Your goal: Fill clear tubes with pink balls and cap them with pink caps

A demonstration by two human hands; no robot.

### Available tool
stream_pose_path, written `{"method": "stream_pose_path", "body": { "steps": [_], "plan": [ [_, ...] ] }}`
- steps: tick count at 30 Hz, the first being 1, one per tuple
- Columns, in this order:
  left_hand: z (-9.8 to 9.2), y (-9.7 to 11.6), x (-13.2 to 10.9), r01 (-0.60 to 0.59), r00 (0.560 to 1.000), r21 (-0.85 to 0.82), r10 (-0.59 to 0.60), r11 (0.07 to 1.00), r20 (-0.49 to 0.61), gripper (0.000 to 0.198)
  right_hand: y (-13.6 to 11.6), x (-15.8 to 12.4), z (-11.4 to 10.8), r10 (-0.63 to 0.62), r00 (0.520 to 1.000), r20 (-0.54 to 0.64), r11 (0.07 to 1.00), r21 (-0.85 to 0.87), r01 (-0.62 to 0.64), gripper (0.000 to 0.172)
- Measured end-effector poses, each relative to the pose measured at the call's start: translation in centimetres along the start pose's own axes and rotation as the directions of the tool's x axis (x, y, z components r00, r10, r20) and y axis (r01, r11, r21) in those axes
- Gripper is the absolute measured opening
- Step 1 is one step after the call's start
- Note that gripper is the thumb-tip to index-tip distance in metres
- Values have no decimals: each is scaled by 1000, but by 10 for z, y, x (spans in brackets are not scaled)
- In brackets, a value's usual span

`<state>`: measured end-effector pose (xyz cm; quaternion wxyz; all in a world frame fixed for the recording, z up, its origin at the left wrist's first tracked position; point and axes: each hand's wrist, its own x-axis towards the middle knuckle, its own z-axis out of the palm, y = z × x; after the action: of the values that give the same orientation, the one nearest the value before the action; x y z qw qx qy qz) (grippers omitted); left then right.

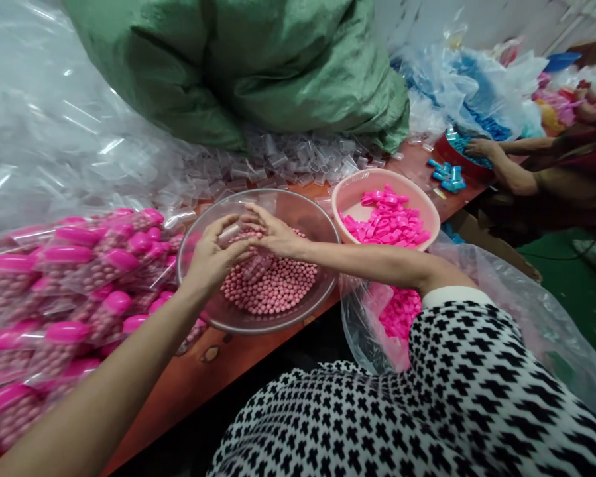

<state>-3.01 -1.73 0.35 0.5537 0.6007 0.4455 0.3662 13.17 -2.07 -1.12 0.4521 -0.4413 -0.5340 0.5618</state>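
Both hands are over a clear round bowl (258, 324) of pink beads (288, 285). Between the thumb and fingers of my left hand (213, 255) is a clear plastic tube (229, 234). Close beside it, my right hand (276, 235) has its fingers bent toward the tube, and its fingertips nearly meet the left ones; what they hold, if anything, is too small to make out. Left of the bowl lies a heap of bead-filled clear containers with bright pink caps (67, 255). Loose pink caps (392, 218) fill part of a pale pink basin (342, 199) on the right.
Many clear tubes (302, 159) lie behind the bowl, below a large green sack (278, 66). A plastic bag with pink caps (400, 318) hangs at the table edge (203, 371). At right, another person's hands (484, 151) reach into a red basin (449, 159) of blue pieces.
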Motion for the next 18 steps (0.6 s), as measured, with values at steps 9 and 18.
{"method": "stream_pose_path", "body": {
  "steps": [9,18],
  "plan": [
    [8,2,-5,4,994,10,-5,1000,113,57,-9,-15,-1,-30,999,46,996,-78,33,69],
    [9,17,-26,91,995,-156,-83,984,57,53,-74,-77,-142,-116,946,-303,466,-858,-217,25]
  ]
}}
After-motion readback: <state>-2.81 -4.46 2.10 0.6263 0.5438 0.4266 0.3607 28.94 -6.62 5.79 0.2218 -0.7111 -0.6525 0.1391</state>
